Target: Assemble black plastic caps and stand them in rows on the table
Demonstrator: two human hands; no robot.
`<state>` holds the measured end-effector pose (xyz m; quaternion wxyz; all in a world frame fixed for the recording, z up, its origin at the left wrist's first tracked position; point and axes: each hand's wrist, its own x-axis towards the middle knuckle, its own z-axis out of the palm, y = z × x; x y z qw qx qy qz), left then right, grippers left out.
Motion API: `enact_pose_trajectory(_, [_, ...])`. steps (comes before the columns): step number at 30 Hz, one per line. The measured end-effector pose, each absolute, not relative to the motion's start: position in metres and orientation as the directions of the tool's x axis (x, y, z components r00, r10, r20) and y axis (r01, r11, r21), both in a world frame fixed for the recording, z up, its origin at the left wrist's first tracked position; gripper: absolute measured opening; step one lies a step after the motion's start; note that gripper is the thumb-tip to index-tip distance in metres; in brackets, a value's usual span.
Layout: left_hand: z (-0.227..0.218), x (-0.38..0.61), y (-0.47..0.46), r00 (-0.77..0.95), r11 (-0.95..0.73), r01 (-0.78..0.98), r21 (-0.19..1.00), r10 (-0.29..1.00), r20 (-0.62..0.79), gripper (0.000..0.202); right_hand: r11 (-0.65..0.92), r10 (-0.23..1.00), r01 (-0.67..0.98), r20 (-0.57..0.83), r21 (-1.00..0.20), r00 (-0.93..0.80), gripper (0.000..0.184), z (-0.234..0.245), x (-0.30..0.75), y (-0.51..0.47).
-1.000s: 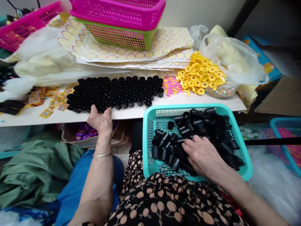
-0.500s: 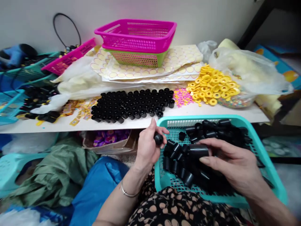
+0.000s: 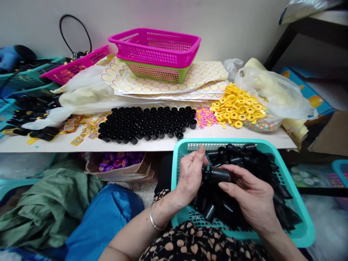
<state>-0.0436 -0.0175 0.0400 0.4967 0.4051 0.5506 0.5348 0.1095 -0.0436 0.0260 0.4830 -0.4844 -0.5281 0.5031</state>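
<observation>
The right hand (image 3: 250, 197) holds a short black plastic tube (image 3: 219, 174) in its fingers, lying on its side. The left hand (image 3: 191, 174) is curled up and pinches the left end of the same tube. A thin silver bracelet (image 3: 154, 221) sits on the left wrist.

Both hands and the tube are just above a teal plastic basket with little holes (image 3: 297, 203). The basket rests on the person's lap and has a heap of loose black tubes (image 3: 244, 156) in it.

Behind the basket is a long white table (image 3: 163, 145). On it, many black tubes stand close together in rows (image 3: 146, 123). Just to the right of them is a small pile of pink beads (image 3: 205, 117), and next to that is a pile of yellow plastic rings (image 3: 236, 107). Further back, a bright pink basket (image 3: 154, 45) sits inside a green basket (image 3: 156, 72), on top of sheets of round stickers (image 3: 206, 78). A clear plastic bag (image 3: 272, 90) lies at the right end of the table.
</observation>
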Motion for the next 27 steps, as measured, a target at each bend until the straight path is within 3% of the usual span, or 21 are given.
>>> enact_pose_trajectory(6, [0.041,-0.041,-0.017,-0.193,0.080,-0.019,0.997,0.978,-0.082,0.048,0.155,0.987,0.141,0.148,-0.978,-0.056,0.034,0.025,0.109,-0.045])
enact_pose_trajectory(11, [0.045,-0.037,-0.025,-0.013,0.138,-0.003,0.990,0.990,-0.138,0.046,0.307,0.951,0.272,0.301,-0.912,-0.063,0.034,0.027,0.100,-0.043])
enact_pose_trajectory(16, [0.050,-0.039,-0.033,0.110,0.110,-0.228,0.967,0.990,-0.086,0.050,0.315,0.946,0.306,0.323,-0.898,-0.028,0.030,0.021,0.094,-0.043])
enact_pose_trajectory(20, [0.051,-0.045,-0.047,0.026,0.221,-0.369,0.903,0.973,-0.228,0.052,0.271,0.960,0.300,0.279,-0.915,-0.017,0.029,0.009,0.090,-0.044])
enact_pose_trajectory(23, [0.049,-0.059,-0.054,-0.101,0.212,-0.363,0.907,0.959,-0.265,0.040,0.404,0.909,0.330,0.333,-0.853,-0.252,0.042,0.004,0.087,-0.039])
enact_pose_trajectory(25, [0.044,-0.082,-0.051,-0.293,0.134,-0.210,0.968,0.937,-0.193,0.039,0.516,0.839,0.375,0.366,-0.770,-0.403,0.056,0.006,0.089,-0.033])
enact_pose_trajectory(27, [0.037,-0.116,-0.044,-0.525,0.092,0.056,0.994,0.850,-0.049,0.039,0.578,0.809,0.439,0.417,-0.688,-0.414,0.057,0.012,0.099,-0.027])
